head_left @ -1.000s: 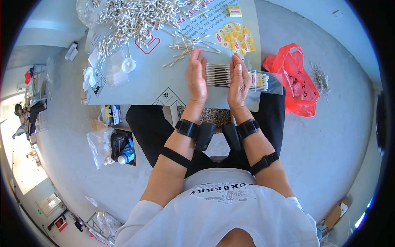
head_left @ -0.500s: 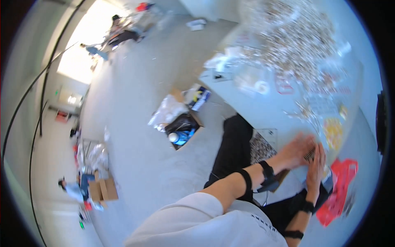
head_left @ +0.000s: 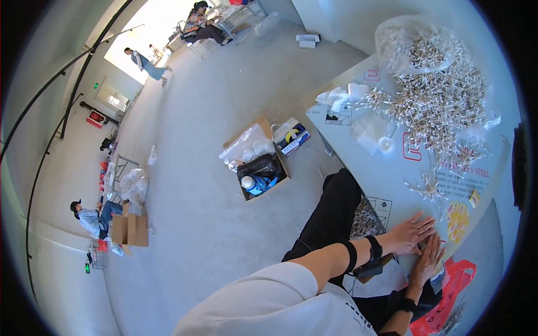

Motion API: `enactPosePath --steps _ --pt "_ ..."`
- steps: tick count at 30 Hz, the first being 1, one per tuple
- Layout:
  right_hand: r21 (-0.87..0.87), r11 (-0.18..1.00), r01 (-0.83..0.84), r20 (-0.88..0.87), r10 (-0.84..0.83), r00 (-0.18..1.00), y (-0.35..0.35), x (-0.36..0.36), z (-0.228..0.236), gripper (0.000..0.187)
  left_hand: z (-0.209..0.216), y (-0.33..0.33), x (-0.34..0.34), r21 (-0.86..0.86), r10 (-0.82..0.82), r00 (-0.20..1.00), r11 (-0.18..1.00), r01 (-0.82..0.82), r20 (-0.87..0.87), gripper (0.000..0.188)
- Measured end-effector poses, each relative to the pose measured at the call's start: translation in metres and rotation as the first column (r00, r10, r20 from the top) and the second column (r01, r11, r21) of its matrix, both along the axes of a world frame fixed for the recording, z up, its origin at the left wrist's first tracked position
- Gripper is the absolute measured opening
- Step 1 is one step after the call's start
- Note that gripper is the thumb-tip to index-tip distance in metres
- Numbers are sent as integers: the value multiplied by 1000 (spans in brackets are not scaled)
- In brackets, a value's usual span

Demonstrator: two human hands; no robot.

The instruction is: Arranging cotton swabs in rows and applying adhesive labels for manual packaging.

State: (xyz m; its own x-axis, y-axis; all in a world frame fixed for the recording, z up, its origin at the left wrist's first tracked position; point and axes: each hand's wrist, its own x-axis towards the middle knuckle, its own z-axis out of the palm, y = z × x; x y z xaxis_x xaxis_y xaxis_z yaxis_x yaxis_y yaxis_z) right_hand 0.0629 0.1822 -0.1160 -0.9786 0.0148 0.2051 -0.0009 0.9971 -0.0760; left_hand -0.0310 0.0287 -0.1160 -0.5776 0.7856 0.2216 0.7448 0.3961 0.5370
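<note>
My left hand point(head_left: 412, 232), lower right of the frame: flat, fingers spread, palm down on the grey table point(head_left: 386, 173). It grips nothing.
My right hand point(head_left: 427, 261), just below and right of the left one: fingers extended and together, pressed against a small row of thin sticks point(head_left: 431, 242) lying between the two hands at the table's near edge. I cannot tell how the sticks are bound, since the hands cover most of them.
Black straps circle both wrists.
Loose pile of pale sticks point(head_left: 443, 101), upper right: spread wide over the tabletop, partly on a clear plastic bag point(head_left: 403, 39).
Small white round dish point(head_left: 386, 145), centre right, beside the pile.
Yellow pieces point(head_left: 457, 215), right edge, near the hands.
Red plastic bag point(head_left: 448, 291), lower right corner, below the table edge.
Open cardboard box point(head_left: 260, 168), centre of the frame, on the concrete floor: holds bottles and a dark bag.
Seated person point(head_left: 92, 215), left edge, next to cartons.
Two more people, upper left, far off.
</note>
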Motion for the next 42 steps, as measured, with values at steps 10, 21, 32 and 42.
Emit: enactPosePath --steps 10,21,32,42 --pt "-52 998 -44 -44 42 998 -9 -1 -6 49 -10 -6 0 -20 56 998 998 -56 19 89" --pt "-2 994 -113 63 113 992 -17 17 20 71 -27 10 -2 87 28 993 996 -18 -116 88" --pt "-17 1000 13 174 -10 985 -25 32 31 90 -20 3 13 7 5 997 1000 -5 -82 81" --pt "-132 955 265 25 -264 964 8 44 38 80 32 -16 -12 -302 -20 998 953 1 -60 70"
